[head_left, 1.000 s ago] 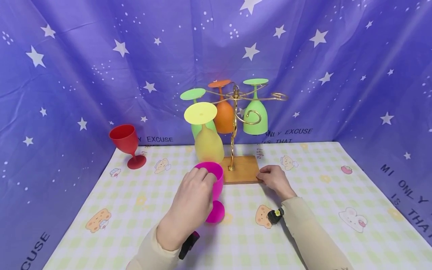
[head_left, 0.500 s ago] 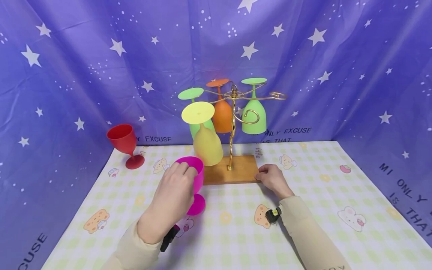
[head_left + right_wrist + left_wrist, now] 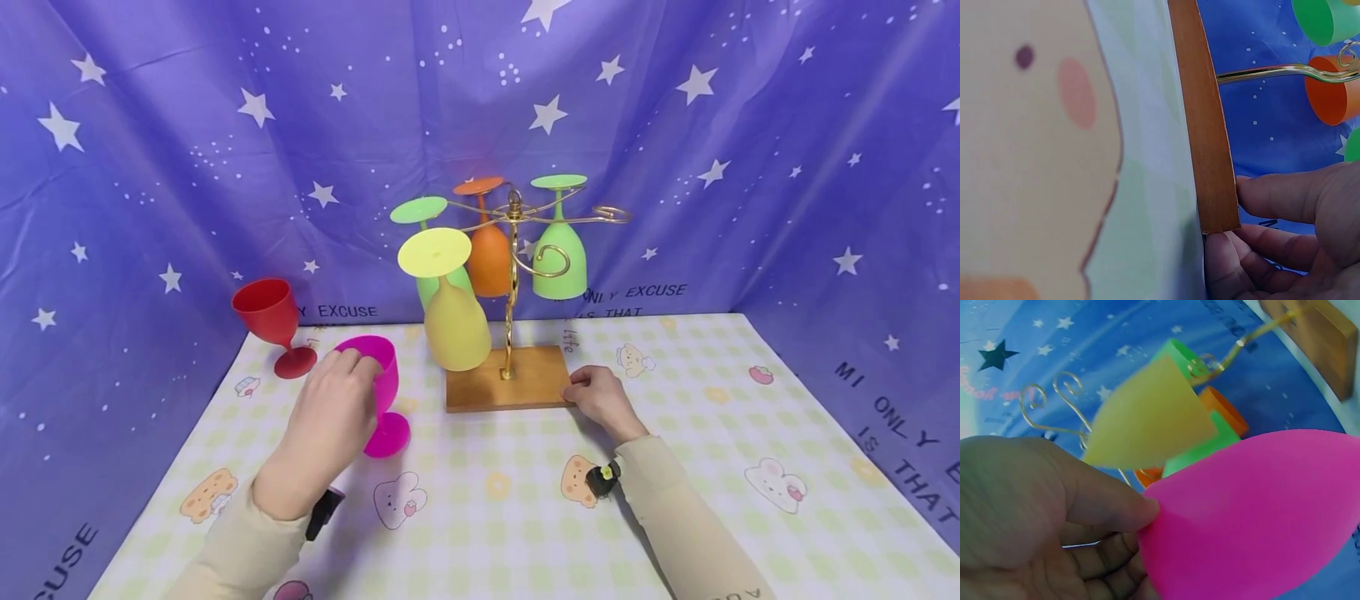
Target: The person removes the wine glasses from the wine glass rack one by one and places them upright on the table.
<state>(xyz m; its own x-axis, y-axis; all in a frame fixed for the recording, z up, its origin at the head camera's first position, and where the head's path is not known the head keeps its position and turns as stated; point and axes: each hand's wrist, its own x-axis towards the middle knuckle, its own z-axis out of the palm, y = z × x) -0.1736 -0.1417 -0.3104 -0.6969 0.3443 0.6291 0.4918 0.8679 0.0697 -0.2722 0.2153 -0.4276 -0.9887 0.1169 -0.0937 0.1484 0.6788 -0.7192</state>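
My left hand [image 3: 330, 417] pinches the rim of a magenta goblet [image 3: 388, 383], thumb outside the bowl, as the left wrist view also shows; the goblet is upright, left of the rack. With thumb and fingers, my right hand [image 3: 603, 402] grips the right front corner of the rack's wooden base [image 3: 536, 383]. From the gold wire rack [image 3: 512, 292] hang upside down a yellow goblet [image 3: 457, 329], an orange goblet [image 3: 489, 262] and two green goblets, one at the right [image 3: 561, 262], the other partly hidden behind the yellow one.
A red goblet [image 3: 270, 312] stands upright at the back left of the table. The checkered tablecloth [image 3: 495, 533] has cartoon prints on it. Behind and at both sides hangs a purple curtain [image 3: 375, 125] with white stars. Two curled rack arms, front and right, bear no goblet.
My left hand has carried the magenta goblet leftward, away from the rack and closer to the red goblet. My right hand keeps its grip on the base.
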